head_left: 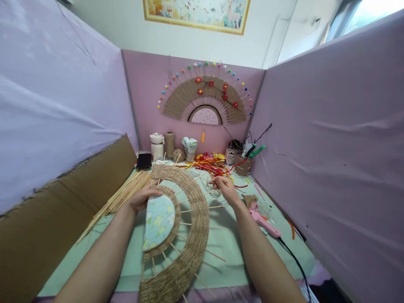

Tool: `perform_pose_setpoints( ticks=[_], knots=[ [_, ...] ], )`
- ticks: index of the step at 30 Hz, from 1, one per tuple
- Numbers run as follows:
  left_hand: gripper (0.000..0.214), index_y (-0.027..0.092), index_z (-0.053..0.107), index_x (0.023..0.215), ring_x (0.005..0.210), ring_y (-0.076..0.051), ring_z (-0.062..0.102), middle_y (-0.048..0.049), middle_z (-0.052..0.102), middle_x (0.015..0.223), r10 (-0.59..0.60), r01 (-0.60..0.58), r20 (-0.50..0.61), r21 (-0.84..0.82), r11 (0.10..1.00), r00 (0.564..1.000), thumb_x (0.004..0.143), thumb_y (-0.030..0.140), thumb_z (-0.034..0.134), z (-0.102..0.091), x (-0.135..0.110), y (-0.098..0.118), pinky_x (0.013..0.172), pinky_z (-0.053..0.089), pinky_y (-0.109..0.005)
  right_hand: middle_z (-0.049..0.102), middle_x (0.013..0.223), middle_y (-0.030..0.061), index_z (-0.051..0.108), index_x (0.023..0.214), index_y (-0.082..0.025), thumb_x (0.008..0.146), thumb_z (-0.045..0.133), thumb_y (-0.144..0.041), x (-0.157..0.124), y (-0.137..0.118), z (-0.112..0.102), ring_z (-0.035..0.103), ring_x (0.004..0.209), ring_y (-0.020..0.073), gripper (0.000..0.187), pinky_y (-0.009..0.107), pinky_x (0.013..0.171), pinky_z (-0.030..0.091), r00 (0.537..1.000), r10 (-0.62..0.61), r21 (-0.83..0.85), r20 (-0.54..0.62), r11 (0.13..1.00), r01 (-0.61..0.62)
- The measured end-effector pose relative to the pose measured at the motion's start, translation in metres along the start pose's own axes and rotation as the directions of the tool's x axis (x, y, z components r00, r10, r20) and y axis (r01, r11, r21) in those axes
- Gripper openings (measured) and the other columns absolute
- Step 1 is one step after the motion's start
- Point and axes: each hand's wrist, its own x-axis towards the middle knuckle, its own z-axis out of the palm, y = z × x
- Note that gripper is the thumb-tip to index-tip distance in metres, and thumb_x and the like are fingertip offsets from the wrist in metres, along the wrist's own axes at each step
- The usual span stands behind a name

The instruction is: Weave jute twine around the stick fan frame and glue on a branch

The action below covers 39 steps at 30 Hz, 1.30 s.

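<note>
A half-round fan of woven twine (199,214) on thin wooden sticks is held up on its side over the table. Its inner half-disc is covered in blue floral cloth (159,223). My left hand (145,197) grips the straight edge of that half-disc, with some fingers hidden behind it. Beyond the fan's outer edge, my right hand (224,187) is closed in a pinch on thin twine (213,193), which hangs in loose loops below the fingers. Bare stick ends poke out past the woven band near it.
A pink glue gun (265,224) with a black cord lies on the right. Wooden sticks (123,195) are heaped left beside a cardboard sheet (72,202). Colourful pipe cleaners (211,165), jars and a tool pot (243,165) line the back. A finished fan (183,94) hangs behind.
</note>
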Motion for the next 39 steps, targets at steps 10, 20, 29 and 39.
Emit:
perform_pose_setpoints(
  ticks=[10, 20, 29, 39],
  knots=[
    [0.058, 0.015, 0.050, 0.118, 0.077, -0.025, 0.070, -0.0112, 0.072, 0.098, 0.101, -0.100, -0.081, 0.010, 0.995, 0.992, 0.065, 0.011, 0.072, 0.002, 0.001, 0.005, 0.065, 0.055, -0.031, 0.052, 0.064, 0.0021, 0.065, 0.073, -0.017, 0.080, 0.049, -0.061, 0.000, -0.002, -0.005, 0.046, 0.063, 0.0161, 0.047, 0.028, 0.059, 0.036, 0.965, -0.071, -0.120, -0.253, 0.992, 0.041],
    [0.050, 0.015, 0.053, 0.114, 0.071, -0.022, 0.070, -0.0081, 0.073, 0.089, 0.155, -0.160, -0.123, -0.035, 0.986, 0.980, 0.067, 0.010, 0.068, -0.001, 0.003, 0.004, 0.060, 0.054, -0.029, 0.052, 0.059, 0.0028, 0.071, 0.073, -0.017, 0.076, 0.052, -0.067, 0.003, 0.004, -0.003, 0.044, 0.057, 0.0135, 0.054, 0.027, 0.054, 0.032, 0.986, 0.049, 0.178, -0.159, 0.984, -0.020],
    [0.043, 0.017, 0.055, 0.105, 0.067, -0.022, 0.069, -0.0042, 0.073, 0.081, 0.209, -0.223, -0.188, -0.057, 0.973, 0.960, 0.065, 0.006, 0.069, 0.005, 0.004, 0.007, 0.059, 0.053, -0.028, 0.048, 0.058, -0.0016, 0.067, 0.071, -0.015, 0.071, 0.064, -0.056, 0.000, -0.001, 0.006, 0.035, 0.051, 0.0088, 0.042, 0.024, 0.048, 0.023, 0.977, 0.196, 0.297, 0.079, 0.931, -0.211],
    [0.015, 0.009, 0.066, 0.089, 0.066, -0.021, 0.069, -0.0106, 0.073, 0.078, 0.023, -0.074, -0.279, -0.174, 0.982, 0.960, 0.074, 0.013, 0.064, 0.002, 0.015, 0.001, 0.065, 0.055, -0.029, 0.042, 0.052, -0.0035, 0.067, 0.065, -0.014, 0.064, 0.067, -0.049, 0.002, 0.002, 0.007, 0.031, 0.049, 0.0080, 0.035, 0.024, 0.045, 0.019, 0.950, 0.312, 0.278, 0.001, 0.912, -0.300]
  ],
)
